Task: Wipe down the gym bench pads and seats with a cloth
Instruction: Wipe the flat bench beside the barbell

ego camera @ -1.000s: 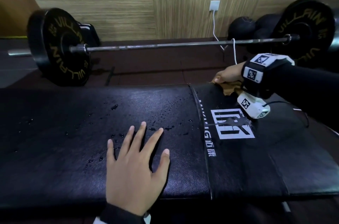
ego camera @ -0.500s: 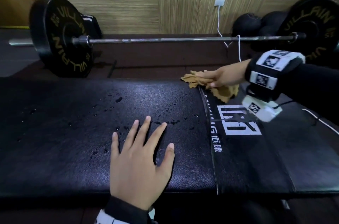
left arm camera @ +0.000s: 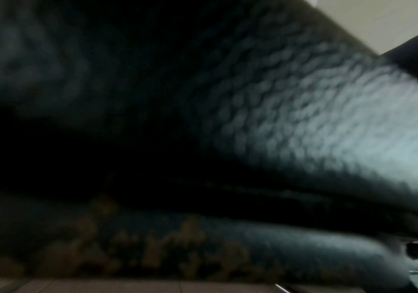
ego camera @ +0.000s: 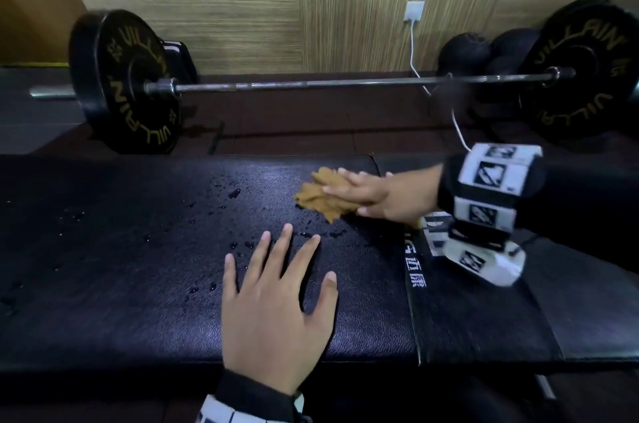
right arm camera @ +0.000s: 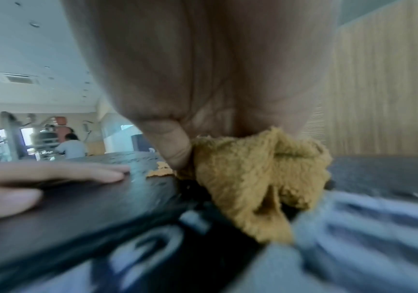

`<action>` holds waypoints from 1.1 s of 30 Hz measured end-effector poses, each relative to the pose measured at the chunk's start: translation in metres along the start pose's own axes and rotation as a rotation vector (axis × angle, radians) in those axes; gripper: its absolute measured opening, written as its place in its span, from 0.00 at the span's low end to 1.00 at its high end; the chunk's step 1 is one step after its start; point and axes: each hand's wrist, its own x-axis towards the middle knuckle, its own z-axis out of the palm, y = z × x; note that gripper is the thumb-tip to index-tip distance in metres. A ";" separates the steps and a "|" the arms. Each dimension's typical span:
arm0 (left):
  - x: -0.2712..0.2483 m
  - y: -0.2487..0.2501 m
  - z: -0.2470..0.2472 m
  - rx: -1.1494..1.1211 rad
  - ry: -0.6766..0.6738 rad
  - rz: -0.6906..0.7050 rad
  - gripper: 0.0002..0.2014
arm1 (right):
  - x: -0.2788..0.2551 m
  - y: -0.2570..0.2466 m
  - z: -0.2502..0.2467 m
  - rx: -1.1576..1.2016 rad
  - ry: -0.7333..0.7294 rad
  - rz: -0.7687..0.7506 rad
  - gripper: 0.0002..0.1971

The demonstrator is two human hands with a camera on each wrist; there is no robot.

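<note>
With the left hand (ego camera: 276,312) spread flat on the bench pad (ego camera: 138,267) as a brace, the right hand (ego camera: 377,196) presses straight fingers on the brown cloth (ego camera: 320,197) beyond it, best swept firmly through the droplets (ego camera: 235,194) left of the cloth.

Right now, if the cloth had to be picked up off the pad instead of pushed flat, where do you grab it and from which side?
Probably the bunched folds at the left edge of the cloth, from above. The right hand lies flat over its right part, so only that end sticks out. It lies crumpled on the bench pad, so a pinch has raised ridges to close on. The left hand rests flat nearer the person, clear of it.
</note>
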 end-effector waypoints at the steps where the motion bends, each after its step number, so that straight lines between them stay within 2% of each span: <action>1: 0.000 0.000 0.001 -0.002 0.007 0.002 0.26 | -0.011 0.001 0.009 -0.004 0.000 -0.032 0.29; 4: -0.001 -0.001 0.002 -0.003 0.023 0.008 0.26 | -0.046 0.021 0.031 0.018 0.003 -0.069 0.30; 8: 0.000 0.000 0.003 -0.007 0.030 0.007 0.25 | -0.074 0.065 0.037 0.076 -0.017 0.056 0.33; 12: 0.000 -0.001 0.004 -0.010 0.032 0.005 0.25 | -0.056 0.091 0.016 0.087 0.105 0.255 0.34; 16: 0.000 0.001 0.002 -0.008 0.034 0.006 0.25 | -0.014 0.071 -0.010 0.091 0.224 0.376 0.32; 19: 0.000 0.001 0.001 -0.003 0.037 0.003 0.25 | 0.010 0.037 -0.017 0.008 0.247 0.309 0.29; 21: 0.000 0.000 0.001 0.000 0.039 0.003 0.25 | 0.012 0.018 -0.014 -0.052 0.184 0.234 0.29; 24: -0.001 0.000 0.002 0.006 0.037 0.000 0.25 | -0.008 0.008 0.006 -0.059 0.069 0.056 0.30; 27: 0.000 -0.001 0.003 0.015 0.030 0.001 0.26 | -0.041 0.024 0.031 -0.015 0.030 -0.067 0.31; 29: -0.001 -0.001 0.004 0.013 0.031 -0.001 0.26 | -0.059 0.044 0.037 0.028 -0.012 -0.037 0.32; 31: -0.001 -0.002 0.004 0.008 0.033 -0.001 0.26 | -0.068 0.064 0.031 0.072 -0.053 0.061 0.33; 33: 0.000 -0.001 0.004 0.003 0.037 0.001 0.25 | -0.065 0.078 0.019 0.061 -0.034 0.185 0.32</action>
